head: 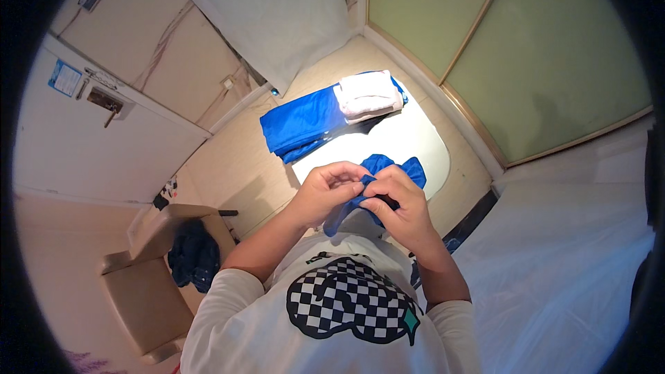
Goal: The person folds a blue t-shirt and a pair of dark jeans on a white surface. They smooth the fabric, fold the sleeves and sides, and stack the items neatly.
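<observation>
Both hands meet in front of my chest on a blue cloth garment (376, 163). My left hand (332, 187) pinches an edge of it between thumb and fingers. Beside it, my right hand (397, 195) grips a bunched part with curled fingers. Some of the blue fabric hangs below the hands, and some spreads beyond them over the white table (421, 137). What kind of garment it is, I cannot tell. Farther back lies a folded blue cloth stack (304, 119), partly jutting past the table's left side. A folded white cloth (366, 93) rests on its right end.
To the left stands a tan armchair (143, 304) with a dark blue denim garment (193, 254) on it. A white door (104, 140) with a handle is at far left. Green sliding panels (550, 62) and translucent sheeting (550, 280) line the right.
</observation>
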A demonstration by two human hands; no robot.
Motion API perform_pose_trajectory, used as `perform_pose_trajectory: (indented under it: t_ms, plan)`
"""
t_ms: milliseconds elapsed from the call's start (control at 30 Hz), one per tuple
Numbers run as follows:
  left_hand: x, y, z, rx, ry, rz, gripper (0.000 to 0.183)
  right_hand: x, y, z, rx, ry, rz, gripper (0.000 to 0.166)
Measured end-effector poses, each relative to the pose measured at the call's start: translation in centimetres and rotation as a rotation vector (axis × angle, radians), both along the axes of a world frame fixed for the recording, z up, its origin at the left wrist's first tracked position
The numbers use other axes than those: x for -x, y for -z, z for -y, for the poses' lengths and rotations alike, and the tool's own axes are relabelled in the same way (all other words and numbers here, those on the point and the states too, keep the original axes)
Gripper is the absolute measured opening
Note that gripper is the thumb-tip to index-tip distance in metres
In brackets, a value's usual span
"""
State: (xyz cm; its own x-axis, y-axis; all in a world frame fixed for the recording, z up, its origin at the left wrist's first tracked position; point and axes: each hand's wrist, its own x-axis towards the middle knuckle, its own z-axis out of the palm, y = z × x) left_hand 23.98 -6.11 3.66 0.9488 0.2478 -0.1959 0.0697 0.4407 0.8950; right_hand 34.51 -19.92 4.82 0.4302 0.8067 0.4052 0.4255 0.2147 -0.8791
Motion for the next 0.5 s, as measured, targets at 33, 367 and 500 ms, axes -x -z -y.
perform_pose_trajectory:
  t_ms: [33,367,500]
  plan:
    - [0.1,0.0,0.0,0.019,0.006,-0.003,0.023,0.0,0.0,0.0,-0.013,-0.023,-0.004,0.015]
    - [0.1,-0.5,0.3,-0.295,0.093,0.15,0.028,0.7,0.0,0.2,-0.029,0.071,-0.068,0.015]
    - [-0.3,-1.7,0.1,-0.7,0.155,0.042,0.029,0.6,0.5,0.4,-0.022,0.05,-0.108,0.026]
